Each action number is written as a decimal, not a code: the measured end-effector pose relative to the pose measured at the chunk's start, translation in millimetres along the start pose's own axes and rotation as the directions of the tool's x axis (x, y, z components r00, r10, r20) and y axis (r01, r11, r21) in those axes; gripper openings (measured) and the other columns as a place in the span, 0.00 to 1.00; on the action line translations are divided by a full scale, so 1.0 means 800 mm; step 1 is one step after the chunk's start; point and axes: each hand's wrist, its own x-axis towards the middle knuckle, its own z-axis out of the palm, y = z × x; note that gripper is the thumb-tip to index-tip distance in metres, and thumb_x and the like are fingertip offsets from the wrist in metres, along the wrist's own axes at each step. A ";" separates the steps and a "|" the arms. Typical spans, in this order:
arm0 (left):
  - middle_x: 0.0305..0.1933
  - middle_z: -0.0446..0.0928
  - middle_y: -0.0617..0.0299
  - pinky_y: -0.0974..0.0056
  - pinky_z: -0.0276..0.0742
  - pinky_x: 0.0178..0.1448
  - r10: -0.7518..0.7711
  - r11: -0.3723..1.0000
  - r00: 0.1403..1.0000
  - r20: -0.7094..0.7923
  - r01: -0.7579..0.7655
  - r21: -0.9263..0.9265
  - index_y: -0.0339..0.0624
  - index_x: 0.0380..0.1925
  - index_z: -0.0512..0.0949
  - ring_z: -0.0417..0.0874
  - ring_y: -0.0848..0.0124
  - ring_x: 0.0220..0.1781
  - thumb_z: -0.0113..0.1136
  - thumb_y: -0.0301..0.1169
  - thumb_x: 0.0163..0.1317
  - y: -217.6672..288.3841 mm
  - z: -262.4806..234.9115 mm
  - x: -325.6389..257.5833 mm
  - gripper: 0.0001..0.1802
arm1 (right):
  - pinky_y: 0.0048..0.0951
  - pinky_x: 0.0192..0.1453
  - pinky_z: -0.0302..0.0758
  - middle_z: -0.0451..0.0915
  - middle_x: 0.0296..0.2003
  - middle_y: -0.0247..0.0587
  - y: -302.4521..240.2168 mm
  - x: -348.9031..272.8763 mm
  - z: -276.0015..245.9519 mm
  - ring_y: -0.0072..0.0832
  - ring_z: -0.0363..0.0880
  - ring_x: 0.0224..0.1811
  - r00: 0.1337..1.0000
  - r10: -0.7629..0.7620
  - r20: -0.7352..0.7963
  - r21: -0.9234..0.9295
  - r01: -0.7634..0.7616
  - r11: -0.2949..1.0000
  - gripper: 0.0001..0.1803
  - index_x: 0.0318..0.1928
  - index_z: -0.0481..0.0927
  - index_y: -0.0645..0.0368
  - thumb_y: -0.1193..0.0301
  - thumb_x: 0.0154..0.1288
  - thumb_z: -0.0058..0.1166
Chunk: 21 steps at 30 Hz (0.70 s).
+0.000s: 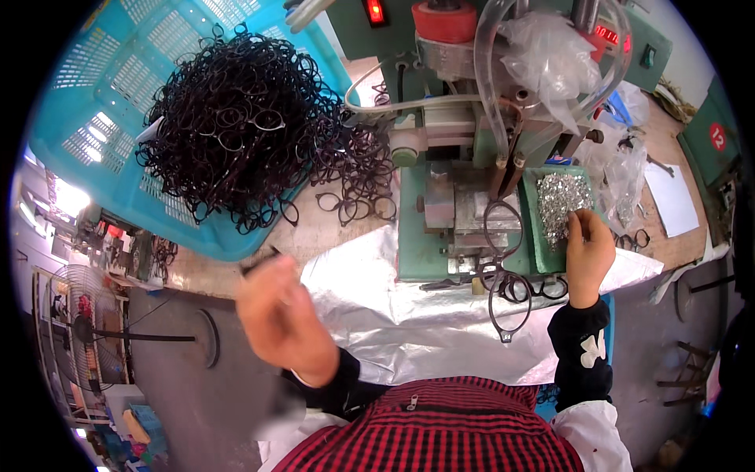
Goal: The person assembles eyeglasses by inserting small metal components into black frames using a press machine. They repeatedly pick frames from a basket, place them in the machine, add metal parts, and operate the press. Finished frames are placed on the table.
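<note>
Head view. The person's right hand (588, 253) rests at the near edge of a small green tray (537, 228) filled with tiny silvery metal parts (561, 201); its fingers are curled together, fingertips touching the pile, seemingly pinching at the parts, though what they grip is too small to tell.

The left hand (285, 321) is blurred, raised over the bench edge to the left of the machine. Its fingers look closed around a thin dark piece (259, 263) that sticks out at the upper left of the hand; the grip itself cannot be resolved.

Between the hands, a dark eyeglass frame (503, 271) lies on the green press machine (448, 157), just left of the tray and close to the right hand, well apart from the left. A few more frames lie beside it at the machine's base.

A large tangled heap of dark frames (244, 126) fills a blue plastic basket (94, 118) up left, beyond the left hand. Silver sheeting (393, 307) covers the bench front.
</note>
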 end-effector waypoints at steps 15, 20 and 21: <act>0.35 0.80 0.55 0.53 0.77 0.43 -0.234 0.861 0.909 0.346 0.028 0.508 0.50 0.34 0.88 0.81 0.54 0.38 0.72 0.37 0.51 -0.196 0.108 -0.013 0.10 | 0.35 0.52 0.75 0.84 0.36 0.43 0.021 -0.018 -0.032 0.40 0.82 0.41 0.992 -0.127 -0.010 0.074 0.127 0.989 0.08 0.38 0.85 0.61 0.81 0.56 0.63; 0.38 0.80 0.63 0.69 0.79 0.41 -0.596 0.798 0.772 0.222 0.600 0.057 0.33 0.37 0.80 0.80 0.76 0.35 0.67 0.26 0.64 -0.202 0.002 -0.025 0.07 | 0.30 0.50 0.74 0.84 0.36 0.41 0.023 -0.034 -0.068 0.33 0.81 0.40 0.999 0.019 0.033 0.191 -0.025 0.981 0.09 0.38 0.85 0.63 0.83 0.56 0.61; 0.38 0.79 0.63 0.70 0.78 0.42 -0.652 0.733 0.727 0.216 0.677 -0.066 0.34 0.38 0.78 0.79 0.76 0.36 0.65 0.25 0.66 -0.203 0.001 -0.030 0.06 | 0.30 0.50 0.74 0.84 0.36 0.40 0.012 -0.033 -0.071 0.32 0.81 0.40 0.997 0.049 0.061 0.230 -0.062 0.971 0.09 0.38 0.85 0.63 0.83 0.56 0.61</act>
